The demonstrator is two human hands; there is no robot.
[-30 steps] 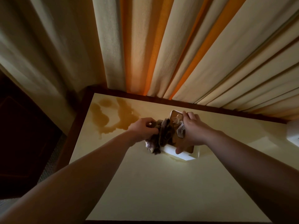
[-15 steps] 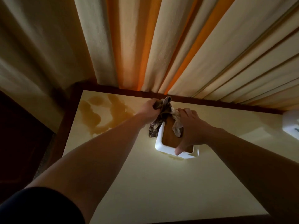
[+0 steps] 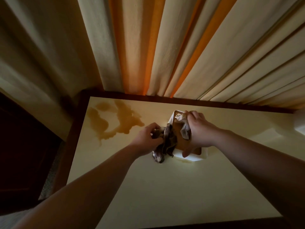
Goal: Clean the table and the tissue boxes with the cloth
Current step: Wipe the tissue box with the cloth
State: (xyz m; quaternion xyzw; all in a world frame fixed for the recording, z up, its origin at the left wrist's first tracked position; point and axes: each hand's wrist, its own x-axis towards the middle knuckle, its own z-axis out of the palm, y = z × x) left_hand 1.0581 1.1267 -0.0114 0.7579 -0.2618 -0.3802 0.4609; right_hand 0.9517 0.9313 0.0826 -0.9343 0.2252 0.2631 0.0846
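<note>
The left hand (image 3: 146, 139) is gripping a crumpled dark brown cloth (image 3: 165, 144), fingers curled around it, pressing it against the left side of a white rectangular tissue box with a brown wooden lid (image 3: 179, 142). The right hand (image 3: 198, 131) is holding that box, fingers curled over its far end, thumb on the near side. The box is sitting mid-way along the cream table with dark wooden edging (image 3: 165, 187). A brown liquid spill (image 3: 115, 123) is lying near the far left corner.

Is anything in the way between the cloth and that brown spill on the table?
Nothing visible. The left hand grips the cloth against the tissue box, and only bare table lies between it and the brown spill.
</note>
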